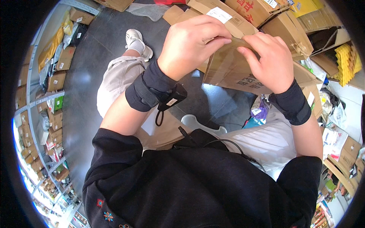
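My left hand [197, 43] is raised over a brown cardboard box [247, 78], with its thumb and fingertips pinched together. What lies in the pinch is too small to make out. Facing it, my right hand [272, 60] is curved, its thumb and forefinger apart and nearest to the box's upper edge. A glossy, see-through patch shows on the box's side below both hands, and dark print runs along its lower part. Both wrists wear black wraps, and a small black device [173, 98] with a loop hangs at the left one.
More cardboard boxes [275, 28] are piled ahead and to the right, near yellow wavy padding [345, 62]. Shelves of packages [53, 129] line the left. Clear plastic wrap [150, 10] lies on the dark floor. A purple package [260, 108] sits by my right leg.
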`<state>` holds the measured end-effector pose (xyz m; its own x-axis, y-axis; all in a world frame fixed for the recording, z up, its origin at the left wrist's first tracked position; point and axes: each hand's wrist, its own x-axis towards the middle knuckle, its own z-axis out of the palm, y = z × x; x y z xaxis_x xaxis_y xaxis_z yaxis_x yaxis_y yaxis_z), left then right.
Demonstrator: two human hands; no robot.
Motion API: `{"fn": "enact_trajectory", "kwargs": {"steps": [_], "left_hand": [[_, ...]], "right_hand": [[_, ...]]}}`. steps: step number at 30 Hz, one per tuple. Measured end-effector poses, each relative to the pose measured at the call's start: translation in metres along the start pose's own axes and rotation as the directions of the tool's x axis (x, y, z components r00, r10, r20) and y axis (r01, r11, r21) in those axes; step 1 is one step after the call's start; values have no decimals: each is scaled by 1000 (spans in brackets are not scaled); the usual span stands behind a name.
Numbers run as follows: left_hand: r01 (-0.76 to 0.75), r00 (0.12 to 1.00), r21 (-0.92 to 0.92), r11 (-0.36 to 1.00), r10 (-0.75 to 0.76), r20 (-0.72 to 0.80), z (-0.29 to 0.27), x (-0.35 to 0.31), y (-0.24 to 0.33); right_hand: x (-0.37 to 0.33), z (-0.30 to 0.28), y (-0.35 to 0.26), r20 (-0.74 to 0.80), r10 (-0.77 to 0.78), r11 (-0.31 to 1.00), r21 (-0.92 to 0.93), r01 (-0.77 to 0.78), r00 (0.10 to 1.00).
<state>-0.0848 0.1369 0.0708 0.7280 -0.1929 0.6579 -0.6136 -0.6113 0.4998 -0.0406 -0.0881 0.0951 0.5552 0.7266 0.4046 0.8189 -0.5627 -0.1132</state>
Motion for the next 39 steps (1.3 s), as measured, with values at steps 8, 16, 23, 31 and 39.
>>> {"fn": "enact_trajectory", "kwargs": {"steps": [8,16,23,31,39], "left_hand": [[-80,996,93,992,84,-40,7,-3,-3],[-292,944,208,934,316,-92,10,-1,-10],[-406,887,294,865,451,-103,12,-1,-13],[362,927,-205,909,-374,-24,5,-8,22],[740,526,-670,56,-669,525,13,-11,32]], "right_hand": [[1,1,-1,10,42,999,-14,-41,999],[3,-3,-1,15,83,996,16,-84,996],[3,-4,0,11,103,994,20,-103,995],[3,-3,2,13,123,992,14,-123,992],[3,-3,-1,37,116,993,8,-117,992]]}}
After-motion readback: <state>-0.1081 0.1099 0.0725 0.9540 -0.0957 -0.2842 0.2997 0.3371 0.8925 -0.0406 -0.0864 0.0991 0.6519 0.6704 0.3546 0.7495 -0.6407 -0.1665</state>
